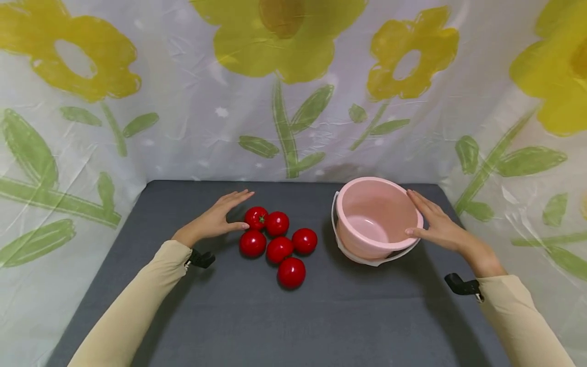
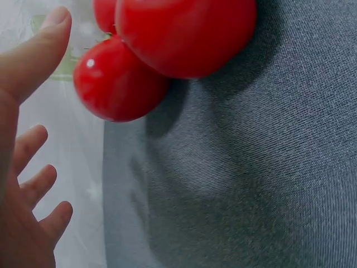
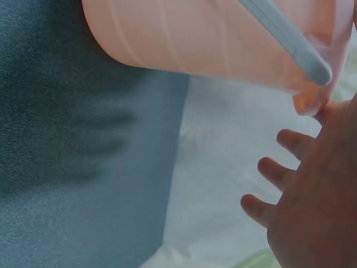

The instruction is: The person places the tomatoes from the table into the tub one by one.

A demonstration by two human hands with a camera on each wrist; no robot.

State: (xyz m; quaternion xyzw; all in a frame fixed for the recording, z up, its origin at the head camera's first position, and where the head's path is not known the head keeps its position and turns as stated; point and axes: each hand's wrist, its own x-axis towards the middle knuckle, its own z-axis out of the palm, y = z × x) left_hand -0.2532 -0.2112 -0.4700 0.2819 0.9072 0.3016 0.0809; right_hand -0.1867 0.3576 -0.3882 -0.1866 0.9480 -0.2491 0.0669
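Several glossy red tomatoes (image 1: 291,272) lie in a loose cluster on the dark grey cloth, one with a green stem end showing. My left hand (image 1: 215,216) hovers at the left of the cluster, fingers straight and thumb spread, holding nothing. The left wrist view shows its thumb apart from a nearby tomato (image 2: 120,81). A pink bucket (image 1: 367,244) stands upright to the right, with nothing visible inside and its pale handle (image 1: 376,262) hanging down in front. Over the bucket's right rim lies my right hand (image 1: 437,224), fingers extended, fingertips and thumb right at the edge.
The grey cloth-covered table (image 1: 321,326) ends at a back edge close behind the bucket. Around it hangs a white sheet (image 1: 183,127) printed with yellow flowers. A black wrist mount (image 1: 202,259) sits on the left forearm, another (image 1: 460,285) on the right.
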